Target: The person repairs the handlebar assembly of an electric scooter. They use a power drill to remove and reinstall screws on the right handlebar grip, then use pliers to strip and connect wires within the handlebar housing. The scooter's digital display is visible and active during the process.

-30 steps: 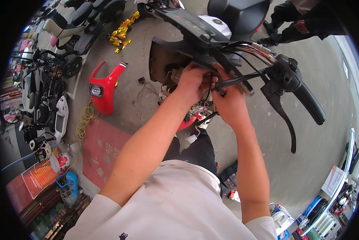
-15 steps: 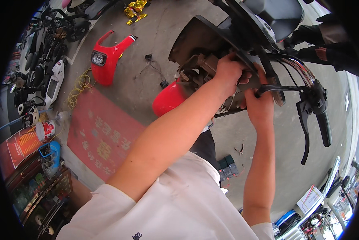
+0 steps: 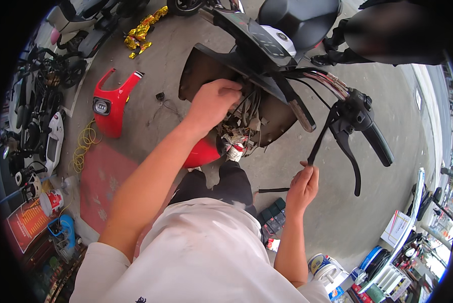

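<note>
An electric scooter's front stands before me, its dark inner panel (image 3: 199, 68) exposing tangled wires and connectors (image 3: 249, 118). My left hand (image 3: 216, 103) is at the left of that wiring, fingers curled in; what they hold, if anything, is hidden. My right hand (image 3: 303, 188) is closed round a black sheathed cable (image 3: 320, 139), held taut from the right handlebar (image 3: 360, 113). Its loose end sticks out to the left of the hand. The brake lever (image 3: 350, 156) hangs right of the cable. Below the wiring is the red front fender (image 3: 201, 154).
On the floor at left lies a red front cover with a headlight (image 3: 113, 106), near a coiled yellow hose (image 3: 85, 149) and red mat (image 3: 103, 177). Dark battery blocks (image 3: 272, 217) sit by my right forearm. Another person (image 3: 347, 43) stands at the upper right. Parked scooters (image 3: 50, 101) line the left.
My right hand has come away from the scooter's front, down and toward me, and now pulls the black cable. My left hand has shifted left over the wiring. The view has moved.
</note>
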A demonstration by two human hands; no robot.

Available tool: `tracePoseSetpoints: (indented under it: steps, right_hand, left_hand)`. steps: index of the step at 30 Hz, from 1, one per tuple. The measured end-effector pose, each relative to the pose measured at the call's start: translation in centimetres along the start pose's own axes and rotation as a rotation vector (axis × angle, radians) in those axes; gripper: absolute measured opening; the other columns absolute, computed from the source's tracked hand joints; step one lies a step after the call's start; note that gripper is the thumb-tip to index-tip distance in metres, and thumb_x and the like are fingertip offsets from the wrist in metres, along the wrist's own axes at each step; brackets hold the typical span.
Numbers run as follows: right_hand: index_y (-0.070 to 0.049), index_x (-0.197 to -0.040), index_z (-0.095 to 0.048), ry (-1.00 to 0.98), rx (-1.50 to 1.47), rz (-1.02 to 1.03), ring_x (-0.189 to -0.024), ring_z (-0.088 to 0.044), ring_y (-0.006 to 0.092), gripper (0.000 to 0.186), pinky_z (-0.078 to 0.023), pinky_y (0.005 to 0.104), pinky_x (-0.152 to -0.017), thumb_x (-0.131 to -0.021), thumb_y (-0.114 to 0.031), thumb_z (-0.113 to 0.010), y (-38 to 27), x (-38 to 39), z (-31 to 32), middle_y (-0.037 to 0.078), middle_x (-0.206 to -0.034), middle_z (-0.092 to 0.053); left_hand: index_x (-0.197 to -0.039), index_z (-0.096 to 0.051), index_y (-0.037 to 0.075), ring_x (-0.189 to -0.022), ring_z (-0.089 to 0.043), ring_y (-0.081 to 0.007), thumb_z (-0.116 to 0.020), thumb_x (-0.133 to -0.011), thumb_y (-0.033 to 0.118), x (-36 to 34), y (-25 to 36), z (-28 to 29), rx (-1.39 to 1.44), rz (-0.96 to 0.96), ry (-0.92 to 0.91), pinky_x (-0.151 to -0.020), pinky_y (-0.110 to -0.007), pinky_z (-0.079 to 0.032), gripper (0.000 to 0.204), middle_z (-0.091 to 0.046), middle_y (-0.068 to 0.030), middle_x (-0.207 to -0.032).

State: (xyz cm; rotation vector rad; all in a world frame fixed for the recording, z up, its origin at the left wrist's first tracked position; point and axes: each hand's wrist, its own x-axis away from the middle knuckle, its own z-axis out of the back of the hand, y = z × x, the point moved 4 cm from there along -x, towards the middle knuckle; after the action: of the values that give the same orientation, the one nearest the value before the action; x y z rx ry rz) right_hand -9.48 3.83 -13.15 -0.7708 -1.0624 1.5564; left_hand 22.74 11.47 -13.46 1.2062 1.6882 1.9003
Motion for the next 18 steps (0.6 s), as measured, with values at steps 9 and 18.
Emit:
tracePoseSetpoints:
  steps: [9,18]
  right_hand:
    - [0.002,-0.092,-0.058,-0.430,-0.028,-0.122,-0.065,-0.060,0.0284,0.031,-0.049,0.0421,-0.063,-0.106,-0.025,-0.057,-9.4,-2.7,-12.8,0.019,-0.072,-0.063]
    - [0.002,-0.111,-0.058,-0.522,-0.129,0.134,-0.084,-0.065,0.0401,0.017,-0.052,0.0436,-0.076,-0.102,-0.012,-0.055,-9.8,-5.9,-17.9,0.023,-0.097,-0.067]
  left_hand:
    - [-0.122,-0.065,-0.003,-0.104,-0.066,-0.0153,-0.063,-0.102,0.015,2.1,3.6,-1.4,-0.188,0.068,-0.376,-0.097,-0.032,-0.051,0.027,-0.072,-0.0076,-0.110]
    - [-0.121,-0.063,-0.003,-0.096,-0.067,-0.0147,-0.071,-0.096,0.013,0.7,5.6,-0.7,-0.361,-0.158,-0.198,-0.091,-0.032,-0.053,0.031,-0.073,-0.0084,-0.104]
